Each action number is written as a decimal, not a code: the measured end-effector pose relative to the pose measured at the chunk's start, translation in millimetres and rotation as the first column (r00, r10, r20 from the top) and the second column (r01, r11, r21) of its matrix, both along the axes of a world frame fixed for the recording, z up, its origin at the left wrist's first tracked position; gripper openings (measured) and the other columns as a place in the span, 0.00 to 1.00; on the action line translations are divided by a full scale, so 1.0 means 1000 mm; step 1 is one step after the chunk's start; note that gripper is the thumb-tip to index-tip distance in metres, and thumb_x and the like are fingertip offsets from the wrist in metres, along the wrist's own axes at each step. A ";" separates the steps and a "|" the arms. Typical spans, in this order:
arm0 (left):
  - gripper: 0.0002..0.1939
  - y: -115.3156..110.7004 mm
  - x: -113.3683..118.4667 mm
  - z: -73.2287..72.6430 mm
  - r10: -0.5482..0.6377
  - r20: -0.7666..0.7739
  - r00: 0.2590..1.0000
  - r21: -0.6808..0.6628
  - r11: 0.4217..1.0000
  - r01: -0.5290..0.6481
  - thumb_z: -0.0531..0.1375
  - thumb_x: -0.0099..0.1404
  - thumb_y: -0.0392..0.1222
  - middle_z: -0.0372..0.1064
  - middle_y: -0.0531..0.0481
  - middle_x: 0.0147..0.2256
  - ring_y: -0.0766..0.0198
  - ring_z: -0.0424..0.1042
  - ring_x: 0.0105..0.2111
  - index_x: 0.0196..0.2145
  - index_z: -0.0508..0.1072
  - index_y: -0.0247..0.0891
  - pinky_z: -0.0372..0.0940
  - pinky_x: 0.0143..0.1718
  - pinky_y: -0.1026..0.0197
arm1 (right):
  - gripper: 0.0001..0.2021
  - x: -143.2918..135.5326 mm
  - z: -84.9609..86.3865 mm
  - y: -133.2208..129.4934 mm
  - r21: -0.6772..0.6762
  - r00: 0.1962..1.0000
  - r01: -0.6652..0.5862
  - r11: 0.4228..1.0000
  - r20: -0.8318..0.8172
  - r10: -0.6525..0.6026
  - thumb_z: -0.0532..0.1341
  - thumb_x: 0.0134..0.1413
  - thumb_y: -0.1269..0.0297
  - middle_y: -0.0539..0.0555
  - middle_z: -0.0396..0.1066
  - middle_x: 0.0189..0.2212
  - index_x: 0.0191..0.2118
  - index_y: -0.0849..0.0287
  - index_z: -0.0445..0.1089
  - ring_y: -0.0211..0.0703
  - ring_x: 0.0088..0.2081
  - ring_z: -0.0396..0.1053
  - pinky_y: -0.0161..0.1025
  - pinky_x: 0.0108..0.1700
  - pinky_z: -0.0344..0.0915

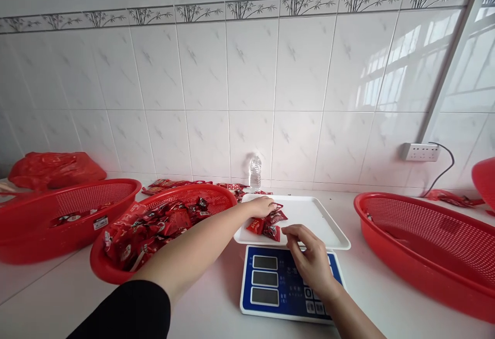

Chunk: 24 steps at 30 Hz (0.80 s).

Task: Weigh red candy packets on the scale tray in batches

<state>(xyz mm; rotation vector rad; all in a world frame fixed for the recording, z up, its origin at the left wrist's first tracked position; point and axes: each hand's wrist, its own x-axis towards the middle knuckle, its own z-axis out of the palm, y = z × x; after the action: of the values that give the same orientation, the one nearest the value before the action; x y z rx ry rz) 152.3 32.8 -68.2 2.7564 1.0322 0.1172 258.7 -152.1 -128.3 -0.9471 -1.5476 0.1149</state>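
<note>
Reaching over the left edge of the tray [309,215], near its far corner, the left hand [261,206] bends its fingers down onto the packets [275,219]; the fingertips are hidden, so I cannot tell whether they grip any. The packets lie clustered on the left half of the tray. The right hand [309,254] is above the scale [286,292], at the tray's near edge, half open, its fingers loosely bent and a gap showing between thumb and forefinger. Its fingertips are just beside the nearest packet; whether they touch it, I cannot tell. On the bench [209,297], a full basket [222,199] stands off the tray's left edge, a bottle [255,173] near the bench's far edge, and another basket [425,272] off the tray's right edge.
</note>
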 end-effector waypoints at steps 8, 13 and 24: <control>0.20 -0.034 -0.027 0.019 0.023 0.044 0.999 -0.001 1.000 -0.023 0.45 0.70 0.51 0.73 0.46 0.39 0.57 0.70 0.40 0.39 0.71 0.38 0.63 0.42 0.57 | 0.10 0.003 -0.001 -0.002 0.001 1.000 -0.003 1.000 -0.004 0.003 0.52 0.61 0.71 0.54 0.72 0.36 0.40 0.55 0.70 0.40 0.35 0.70 0.36 0.35 0.67; 0.14 -0.100 -0.048 0.014 -0.130 0.515 0.847 0.212 0.977 0.022 0.47 0.71 0.47 0.71 0.47 0.44 0.60 0.69 0.44 0.45 0.69 0.40 0.62 0.47 0.57 | 0.10 0.003 0.001 -0.003 0.000 1.000 -0.002 1.000 -0.012 0.002 0.52 0.61 0.71 0.53 0.72 0.35 0.41 0.55 0.70 0.38 0.33 0.69 0.35 0.33 0.67; 0.06 -0.145 -0.076 -0.071 -0.466 0.598 0.652 0.444 0.870 0.215 0.50 0.68 0.36 0.66 0.52 0.25 0.65 0.65 0.27 0.33 0.64 0.40 0.60 0.30 0.62 | 0.09 0.004 0.001 -0.001 -0.011 0.990 0.138 0.990 0.031 -0.137 0.53 0.63 0.67 0.55 0.72 0.37 0.41 0.55 0.70 0.42 0.39 0.71 0.37 0.38 0.68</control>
<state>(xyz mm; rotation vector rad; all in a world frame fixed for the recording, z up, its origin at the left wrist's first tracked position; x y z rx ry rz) 76.2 -112.5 -139.4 2.7126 0.2738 1.2705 263.1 -152.7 -126.8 -1.0672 -1.5056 0.0128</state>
